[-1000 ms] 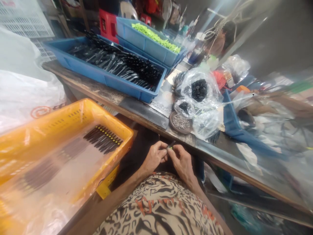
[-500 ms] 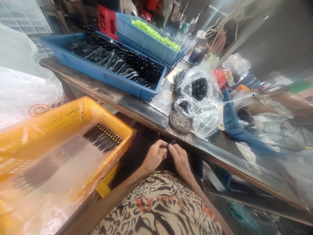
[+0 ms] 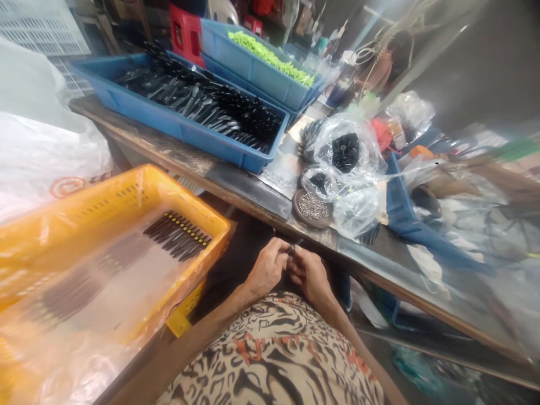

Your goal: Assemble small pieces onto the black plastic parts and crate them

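Note:
Both my hands are low over my lap, just below the table edge. My left hand (image 3: pixel 265 268) and my right hand (image 3: pixel 307 275) pinch a small black handle (image 3: pixel 294 246) between their fingertips, its tip pointing up and away from me. To my left stands an orange plastic crate (image 3: pixel 169 194), lined with clear plastic. Inside it lies a neat row of black handles with yellow-dotted ends (image 3: pixel 179 236), and fainter rows show under the plastic sheet.
Along the wooden table edge (image 3: pixel 236 185) stand a blue tray of black-handled metal pieces (image 3: pixel 181 132) and a blue tray of green parts (image 3: pixel 248 73). Plastic bags of black parts (image 3: pixel 346 153) and a dish of small metal pieces (image 3: pixel 312 207) lie nearby. A person (image 3: pixel 377 70) sits beyond.
My right hand has turned and drawn in closer to my left, and the black handle has tilted a little. The whole view has shifted slightly.

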Tool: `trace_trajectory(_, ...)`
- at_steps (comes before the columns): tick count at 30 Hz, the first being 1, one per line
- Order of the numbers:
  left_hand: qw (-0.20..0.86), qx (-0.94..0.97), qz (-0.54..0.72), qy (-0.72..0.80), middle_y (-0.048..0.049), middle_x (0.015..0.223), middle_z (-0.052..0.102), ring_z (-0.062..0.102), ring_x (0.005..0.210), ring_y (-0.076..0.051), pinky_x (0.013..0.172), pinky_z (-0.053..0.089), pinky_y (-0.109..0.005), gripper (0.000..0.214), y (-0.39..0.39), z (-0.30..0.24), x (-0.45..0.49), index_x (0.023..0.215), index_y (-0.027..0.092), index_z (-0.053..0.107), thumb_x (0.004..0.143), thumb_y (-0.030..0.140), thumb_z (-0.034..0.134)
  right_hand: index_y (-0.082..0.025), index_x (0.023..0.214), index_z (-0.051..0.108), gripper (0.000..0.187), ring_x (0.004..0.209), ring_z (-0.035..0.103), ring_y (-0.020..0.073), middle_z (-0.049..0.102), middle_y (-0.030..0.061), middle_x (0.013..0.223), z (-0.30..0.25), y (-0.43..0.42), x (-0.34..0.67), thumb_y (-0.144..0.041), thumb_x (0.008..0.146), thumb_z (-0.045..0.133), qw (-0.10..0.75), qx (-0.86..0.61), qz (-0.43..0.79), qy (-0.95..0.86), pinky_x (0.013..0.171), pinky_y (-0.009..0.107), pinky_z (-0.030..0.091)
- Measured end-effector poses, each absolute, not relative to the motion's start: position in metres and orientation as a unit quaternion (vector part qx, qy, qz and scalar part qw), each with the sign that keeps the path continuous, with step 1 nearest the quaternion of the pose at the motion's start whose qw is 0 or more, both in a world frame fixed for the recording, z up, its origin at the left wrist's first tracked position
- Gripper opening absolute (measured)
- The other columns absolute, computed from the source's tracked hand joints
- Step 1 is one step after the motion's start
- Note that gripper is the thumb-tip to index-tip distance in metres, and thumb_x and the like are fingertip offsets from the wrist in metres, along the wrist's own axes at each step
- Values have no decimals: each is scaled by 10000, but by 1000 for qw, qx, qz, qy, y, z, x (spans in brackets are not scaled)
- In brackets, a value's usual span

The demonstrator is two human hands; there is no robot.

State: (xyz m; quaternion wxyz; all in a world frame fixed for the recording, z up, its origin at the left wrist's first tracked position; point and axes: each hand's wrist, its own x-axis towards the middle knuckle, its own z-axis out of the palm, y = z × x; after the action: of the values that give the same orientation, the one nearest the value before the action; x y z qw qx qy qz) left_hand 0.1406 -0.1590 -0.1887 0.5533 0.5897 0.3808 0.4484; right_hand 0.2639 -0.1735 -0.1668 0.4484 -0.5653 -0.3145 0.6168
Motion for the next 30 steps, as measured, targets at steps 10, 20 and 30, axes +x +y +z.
trace_trajectory(10,566,580,444,383,-4,740,513,491,651,-126,619,407,-246,136,-157,-191,139,882,167,527,817,140,411,-155,620,505,401,423,258,61,393,-35,530,-164,-173,262,-524,761,572,421,-581,596,-360,366,184,174)
trace_trajectory(20,614,523,442,392,29,629,496,445,538,-104,528,358,-227,101,-157,-198,142,865,174,532,785,165,471,-204,582,443,440,456,382,120,423,-27,500,-170,-171,272,-568,828,466,327,-639,403,-568,418,253,291)
trace_trajectory(30,595,542,441,398,35,620,489,461,548,-110,566,382,-240,139,-158,-196,143,876,171,522,775,131,434,-200,641,448,352,570,398,133,428,-25,599,-163,-175,268,-459,877,416,305,-651,351,-599,529,248,316)
